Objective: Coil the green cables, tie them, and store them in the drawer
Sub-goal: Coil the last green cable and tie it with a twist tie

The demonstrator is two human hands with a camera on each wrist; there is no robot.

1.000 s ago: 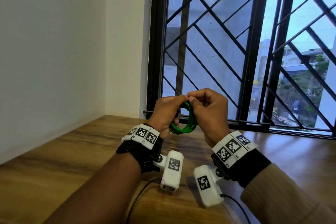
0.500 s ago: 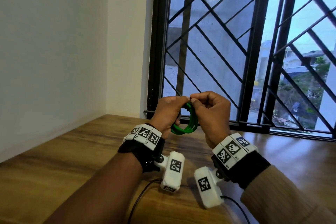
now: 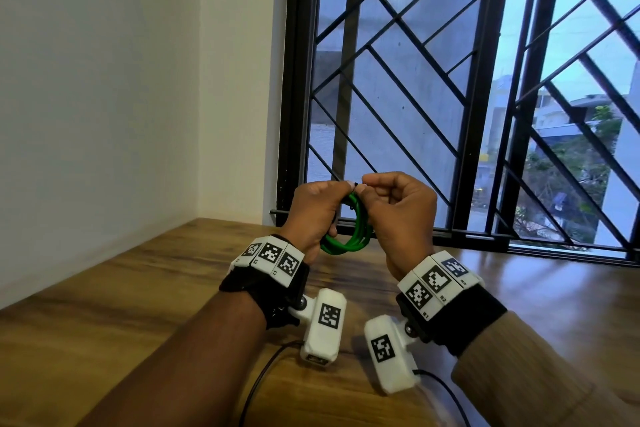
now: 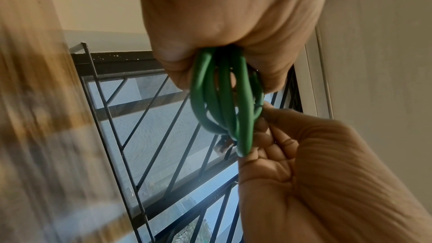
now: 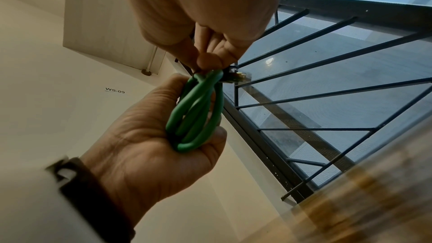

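Note:
A green cable wound into a small coil hangs between both hands above the wooden table. My left hand grips the coil's left side, its fingers curled round the loops. My right hand pinches the top of the coil with thumb and fingertips, where a thin dark strand shows. A clear plug with gold contacts sticks out beside that pinch, also seen under the coil as the plug. No drawer is in view.
A barred window rises just behind the hands, a white wall closes the left side. Thin black leads run from the wrist cameras across the table near me. A label "WS-09" is on the wall.
Both hands keep the coil in nearly the same place. The right fingertips have shifted slightly at the coil's top.

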